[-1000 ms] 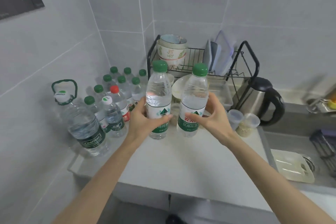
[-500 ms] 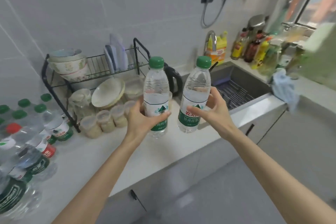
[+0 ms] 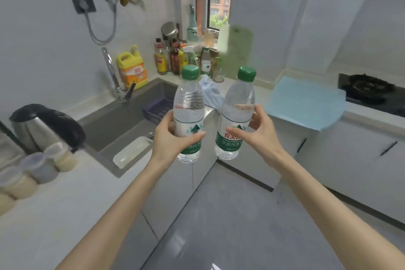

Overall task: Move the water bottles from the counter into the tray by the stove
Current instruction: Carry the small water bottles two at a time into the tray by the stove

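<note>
Grey corner kitchen: sink (image 3: 122, 120) at left of frame, stove (image 3: 370, 92) far right, blue tray (image 3: 302, 103) just beside it. Both bottles are mid-air at centre frame, well apart from the tray.

The left hand (image 3: 168, 140) wraps the left bottle (image 3: 189, 98) at the label, thumb across the front. The right hand (image 3: 263, 136) has the right bottle (image 3: 238, 98) between thumb and fingers, which looks looser, and its top leans right.

I'd firm up that right grip, swing over to the tray and set them down upright at the far side, leaving room for more. Both arms reach forward from the bottom corners, hands about level.
</note>
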The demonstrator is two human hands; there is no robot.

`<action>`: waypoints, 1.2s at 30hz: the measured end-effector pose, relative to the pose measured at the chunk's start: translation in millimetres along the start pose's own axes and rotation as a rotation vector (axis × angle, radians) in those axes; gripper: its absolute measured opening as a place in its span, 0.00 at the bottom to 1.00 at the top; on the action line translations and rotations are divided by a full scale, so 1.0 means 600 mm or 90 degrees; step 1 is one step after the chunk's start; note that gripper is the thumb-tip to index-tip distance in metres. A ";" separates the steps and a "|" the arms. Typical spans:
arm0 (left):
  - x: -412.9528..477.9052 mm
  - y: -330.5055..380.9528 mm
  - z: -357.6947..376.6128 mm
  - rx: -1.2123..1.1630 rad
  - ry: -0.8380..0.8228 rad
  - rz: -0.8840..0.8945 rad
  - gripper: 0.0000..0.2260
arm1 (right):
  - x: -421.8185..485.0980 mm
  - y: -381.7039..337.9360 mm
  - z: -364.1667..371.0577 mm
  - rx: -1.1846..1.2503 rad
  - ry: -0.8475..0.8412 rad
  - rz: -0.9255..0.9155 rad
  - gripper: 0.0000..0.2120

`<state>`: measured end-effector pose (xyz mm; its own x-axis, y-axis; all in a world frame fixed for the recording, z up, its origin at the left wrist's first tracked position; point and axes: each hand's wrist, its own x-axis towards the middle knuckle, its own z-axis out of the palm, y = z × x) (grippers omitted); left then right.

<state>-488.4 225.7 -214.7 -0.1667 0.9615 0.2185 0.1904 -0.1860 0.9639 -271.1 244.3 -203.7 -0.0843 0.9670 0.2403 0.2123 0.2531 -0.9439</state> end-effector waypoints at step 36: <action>0.290 0.194 1.208 -0.164 -0.648 0.163 0.27 | 0.075 0.193 -0.966 -0.185 0.687 0.116 0.30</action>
<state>206.0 518.2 -174.8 0.7538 0.5827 0.3037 -0.1238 -0.3279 0.9366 314.3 333.9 -170.8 0.8257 0.4731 0.3073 0.3656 -0.0339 -0.9301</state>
